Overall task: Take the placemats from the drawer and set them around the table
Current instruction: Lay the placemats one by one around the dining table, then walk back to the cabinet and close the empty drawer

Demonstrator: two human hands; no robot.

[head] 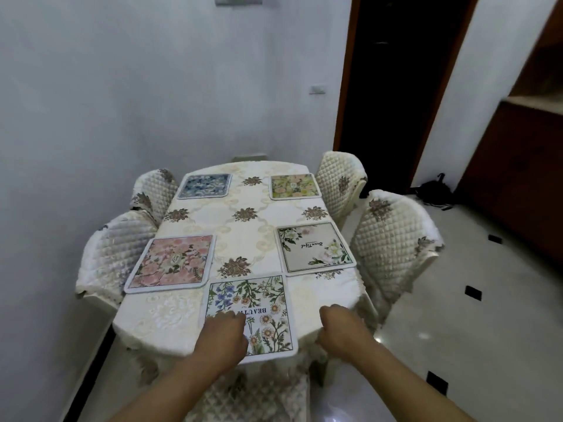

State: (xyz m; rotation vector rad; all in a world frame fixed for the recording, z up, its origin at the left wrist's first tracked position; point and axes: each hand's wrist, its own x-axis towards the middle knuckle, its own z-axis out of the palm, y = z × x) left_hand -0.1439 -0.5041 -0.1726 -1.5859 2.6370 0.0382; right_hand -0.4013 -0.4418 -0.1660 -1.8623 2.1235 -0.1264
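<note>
Several floral placemats lie on the cream-clothed table point(243, 236). A blue one point(203, 186) sits far left, a yellow-green one point(295, 186) far right. A pink one point(171, 263) lies at the left side, a white one with peonies point(315, 246) at the right side. At the near end lies a wildflower placemat point(262, 303) printed "BEAUTI". My left hand point(224, 336) rests on its near left part, fingers curled. My right hand point(341, 327) hovers beside it over the tablecloth at the near right edge, fingers curled, holding nothing.
Quilted cream chairs stand around the table: two on the left point(112, 254), two on the right point(393, 242), one tucked under the near end point(259, 397). A white wall is close on the left. A dark doorway point(393, 86) and a black bag point(434, 190) lie far right.
</note>
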